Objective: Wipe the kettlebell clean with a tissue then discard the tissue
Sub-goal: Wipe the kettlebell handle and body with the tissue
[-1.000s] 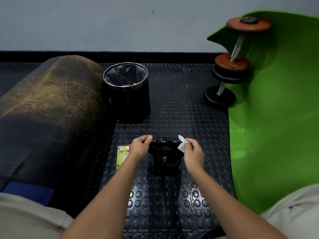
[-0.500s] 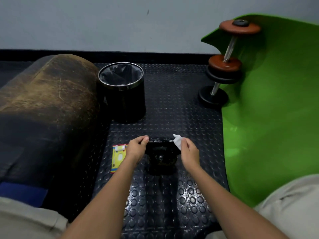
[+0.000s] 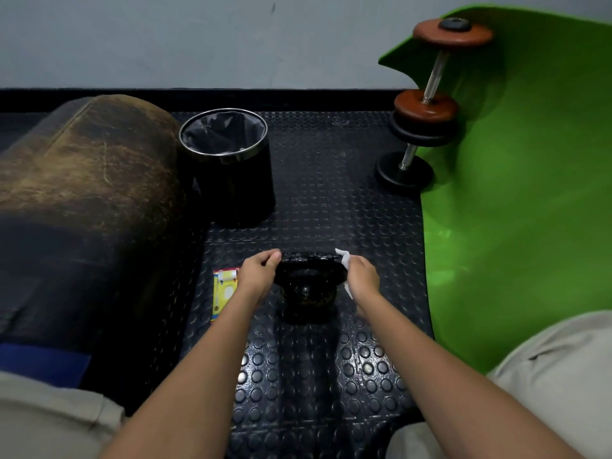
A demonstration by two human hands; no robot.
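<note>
The kettlebell sits upright on the black studded floor mat, centred btwn the person's two forearms, handle on top. The handle's long axis runs left-right across the view, so each hand meets one end of it. The left hand grips the left end, fingers curled over the bar w/ the thumb tip on top; it looks to be steadying the weight. The right hand is at the right end, pinching a white tissue against the handle's corner; one tissue corner sticks up above the knuckles & a strip hangs below the palm. How much tissue actually touches the metal can't be told.

Judgement: wiping is under way at the handle, the body below prob. not yet finished. The wipe can travel leftward along the bar toward the left hand, or down over the round body, which lies just below & inboard of the right hand.

The bin, black w/ a liner & chrome rim, stands well beyond the kettlebell, up & left, nearer the left arm's side; the right hand would have to cross over the kettlebell to reach it.

A yellow packet lies flat just left of the left wrist. A worn padded bench fills the left, a green mat the right, w/ a dumbbell leaning at its edge.
</note>
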